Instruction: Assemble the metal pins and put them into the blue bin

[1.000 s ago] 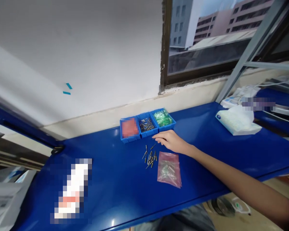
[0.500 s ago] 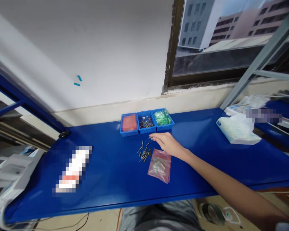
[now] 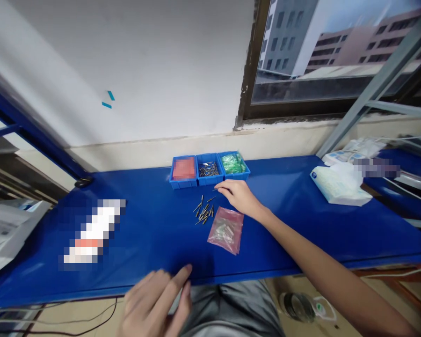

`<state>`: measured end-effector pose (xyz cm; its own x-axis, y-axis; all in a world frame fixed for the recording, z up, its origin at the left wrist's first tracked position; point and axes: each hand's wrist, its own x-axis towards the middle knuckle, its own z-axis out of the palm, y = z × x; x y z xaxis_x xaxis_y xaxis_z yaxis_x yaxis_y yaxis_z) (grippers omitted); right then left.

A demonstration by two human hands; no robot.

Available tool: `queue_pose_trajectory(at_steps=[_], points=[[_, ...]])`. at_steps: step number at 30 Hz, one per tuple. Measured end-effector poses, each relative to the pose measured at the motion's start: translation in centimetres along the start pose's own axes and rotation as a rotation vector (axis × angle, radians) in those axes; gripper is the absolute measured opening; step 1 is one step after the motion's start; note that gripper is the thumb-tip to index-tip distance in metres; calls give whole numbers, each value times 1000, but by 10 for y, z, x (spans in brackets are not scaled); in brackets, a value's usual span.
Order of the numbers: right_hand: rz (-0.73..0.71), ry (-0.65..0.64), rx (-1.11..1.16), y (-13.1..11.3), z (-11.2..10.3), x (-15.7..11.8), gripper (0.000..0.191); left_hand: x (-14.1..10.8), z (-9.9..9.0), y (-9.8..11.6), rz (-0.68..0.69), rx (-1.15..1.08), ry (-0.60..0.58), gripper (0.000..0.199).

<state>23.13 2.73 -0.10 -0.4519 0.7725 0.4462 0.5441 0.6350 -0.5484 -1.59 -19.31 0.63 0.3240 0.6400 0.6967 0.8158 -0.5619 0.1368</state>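
Observation:
My right hand [image 3: 235, 193] is closed in a pinch on a thin metal pin [image 3: 215, 189], just in front of the blue bins. Left of it, several more slim metal pins [image 3: 205, 213] lie in a loose pile on the table. A pink see-through bag [image 3: 226, 230] with small pieces inside lies below my right hand, close to the pile. My left hand [image 3: 156, 302] is over the table's near edge, its fingers apart and nothing visible in them.
Three joined blue bins stand by the wall: a left bin [image 3: 183, 184] with a pink stack, a middle bin [image 3: 210, 180] of metal pins, a right bin [image 3: 237, 176] of green packets. A tissue pack [image 3: 337, 187] is at right, a blurred white item [image 3: 97, 229] at left.
My left hand has come into view at the bottom. My right hand still pinches the pin near the bins. The camera view has shifted slightly.

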Motion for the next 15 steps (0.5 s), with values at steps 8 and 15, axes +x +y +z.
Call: queue_pose_trajectory(at_steps=[8, 15], points=[[105, 36, 102, -7, 9, 1, 17, 105, 41, -48, -91, -120, -252, 21], [215, 93, 376, 0, 18, 0, 17, 165, 112, -92, 4, -161, -559, 26]])
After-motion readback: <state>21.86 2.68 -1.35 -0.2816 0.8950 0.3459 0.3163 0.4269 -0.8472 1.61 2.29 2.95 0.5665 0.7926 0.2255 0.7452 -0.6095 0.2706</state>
